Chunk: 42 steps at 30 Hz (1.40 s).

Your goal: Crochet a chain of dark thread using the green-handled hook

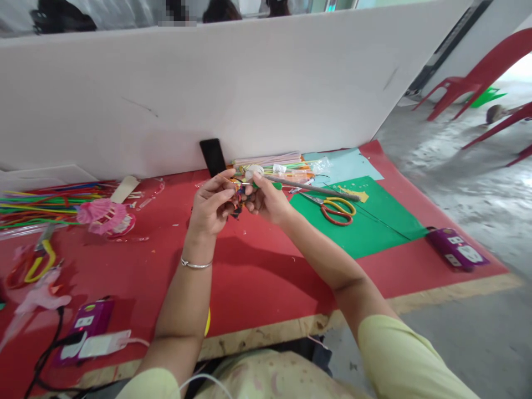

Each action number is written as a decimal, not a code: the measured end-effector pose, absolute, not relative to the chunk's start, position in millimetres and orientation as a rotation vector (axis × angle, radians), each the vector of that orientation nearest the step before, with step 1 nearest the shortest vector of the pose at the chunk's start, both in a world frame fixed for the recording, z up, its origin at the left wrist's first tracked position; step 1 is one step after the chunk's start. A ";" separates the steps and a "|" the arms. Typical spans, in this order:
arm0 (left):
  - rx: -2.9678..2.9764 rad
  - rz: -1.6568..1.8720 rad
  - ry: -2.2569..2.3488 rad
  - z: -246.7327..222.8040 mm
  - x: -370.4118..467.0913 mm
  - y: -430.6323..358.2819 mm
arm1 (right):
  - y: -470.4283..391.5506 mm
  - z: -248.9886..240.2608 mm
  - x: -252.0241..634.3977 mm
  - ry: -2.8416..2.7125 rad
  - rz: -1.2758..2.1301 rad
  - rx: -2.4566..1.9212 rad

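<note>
The small dark craft piece (240, 202) sits between the person's two hands, raised over the worktop (257, 277). The left hand (211, 208) pinches it with the fingertips, and the right hand (268, 200) closes on its other side. So small a piece could slip or bend if the fingers press unevenly — and the grey stem (316, 187), jutting out past the right hand, might snag the scissors (320, 200) if the hands drop. The scissors lie on a green sheet (366, 238); a phone (213, 157) leans against the white panel (166, 88). Beyond stands a red chair (490, 69).
</note>
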<state>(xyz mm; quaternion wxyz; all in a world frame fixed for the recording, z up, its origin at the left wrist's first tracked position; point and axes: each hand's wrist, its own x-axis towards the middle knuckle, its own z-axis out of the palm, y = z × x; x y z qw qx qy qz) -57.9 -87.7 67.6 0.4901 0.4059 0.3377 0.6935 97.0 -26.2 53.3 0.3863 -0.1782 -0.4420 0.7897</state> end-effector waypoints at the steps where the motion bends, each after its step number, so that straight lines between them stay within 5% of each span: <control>1: 0.987 1.682 0.833 67.4 -58.1 -87.8 | -26.2 52.9 97.4 -1.139 1.994 -0.451; 42: 0.973 1.658 0.978 72.6 -57.3 -91.6 | -12.3 52.2 113.9 -1.427 1.641 -0.331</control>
